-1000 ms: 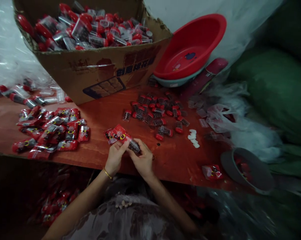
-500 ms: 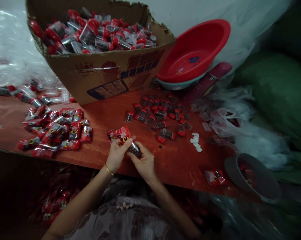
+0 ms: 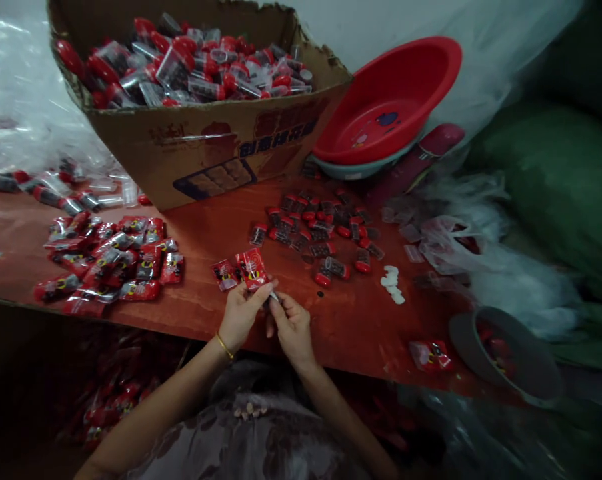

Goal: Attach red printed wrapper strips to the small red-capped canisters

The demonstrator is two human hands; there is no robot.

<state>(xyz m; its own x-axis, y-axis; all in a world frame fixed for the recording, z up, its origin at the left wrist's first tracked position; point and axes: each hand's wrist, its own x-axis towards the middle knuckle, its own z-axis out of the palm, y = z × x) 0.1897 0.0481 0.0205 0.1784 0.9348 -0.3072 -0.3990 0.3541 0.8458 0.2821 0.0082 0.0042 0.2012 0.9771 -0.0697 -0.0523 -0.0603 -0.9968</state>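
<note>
My left hand (image 3: 241,312) is closed, thumb on top, on a red printed packet (image 3: 252,267) that stands up past its fingertips. Close against it, my right hand (image 3: 293,327) pinches at the packet's lower end. A small shiny grey bit of a clear tube (image 3: 273,296) shows between the fingertips; the hands hide the rest of it. Just left of the held packet, a second red packet (image 3: 225,275) lies flat on the table. Beyond my hands is a loose heap of small clear tubes with red caps and dark contents (image 3: 321,230).
Filled red packets (image 3: 113,260) are piled at left. A cardboard box (image 3: 205,143) full of red-capped tubes stands behind. At right are a red basin (image 3: 395,87), white pieces (image 3: 392,285), plastic bags (image 3: 461,240), another packet (image 3: 431,355) and a grey container (image 3: 521,360) at the edge.
The held packet has turned upright, with its printed front showing more. The tube, plainly visible between my hands before, is now mostly covered by my fingers. My left hand has shifted slightly right.
</note>
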